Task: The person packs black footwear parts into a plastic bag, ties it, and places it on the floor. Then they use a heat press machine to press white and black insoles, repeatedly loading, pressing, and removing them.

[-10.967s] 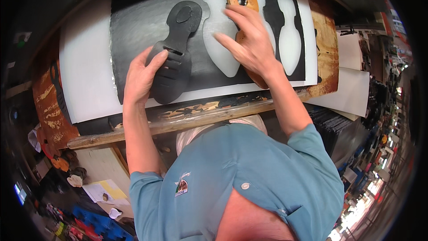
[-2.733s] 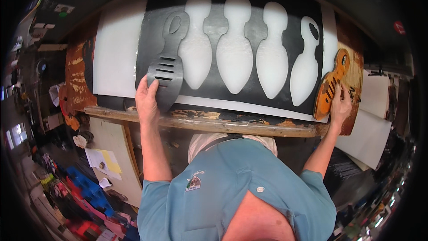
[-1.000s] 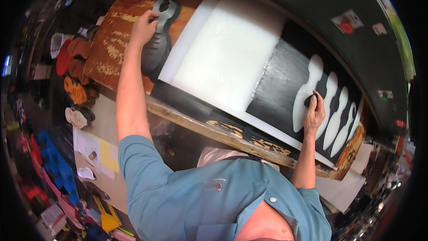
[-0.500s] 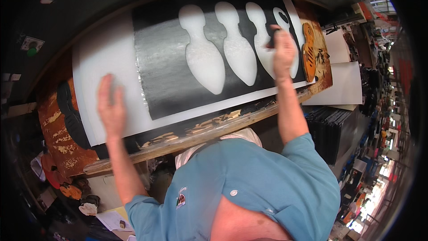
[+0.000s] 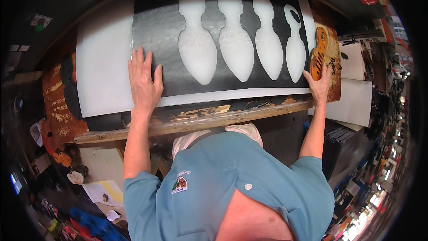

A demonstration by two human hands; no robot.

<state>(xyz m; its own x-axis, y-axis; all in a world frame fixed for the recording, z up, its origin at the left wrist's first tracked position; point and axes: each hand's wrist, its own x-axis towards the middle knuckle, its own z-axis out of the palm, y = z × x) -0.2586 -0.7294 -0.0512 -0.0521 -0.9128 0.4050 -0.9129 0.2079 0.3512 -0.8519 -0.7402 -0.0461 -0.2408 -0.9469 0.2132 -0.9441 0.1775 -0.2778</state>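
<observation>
We see the black sheet (image 5: 169,49) with its four white sole-shaped cutouts lying on the worktop (image 5: 187,122). Half a second ago our left hand (image 5: 143,82) pressed the white margin beside it; now it lies flat and open on the sheet's left edge. Our right hand (image 5: 320,87) has dropped to the sheet's right end, its grip around the orange sole pattern (image 5: 318,53).

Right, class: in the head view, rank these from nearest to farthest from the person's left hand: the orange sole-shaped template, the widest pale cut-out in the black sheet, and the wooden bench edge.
1. Wooden bench edge: just below the left hand.
2. Widest pale cut-out: to its right; too close to the bench edge to rank surely.
3. Orange sole-shaped template: far right, at the right hand.
</observation>
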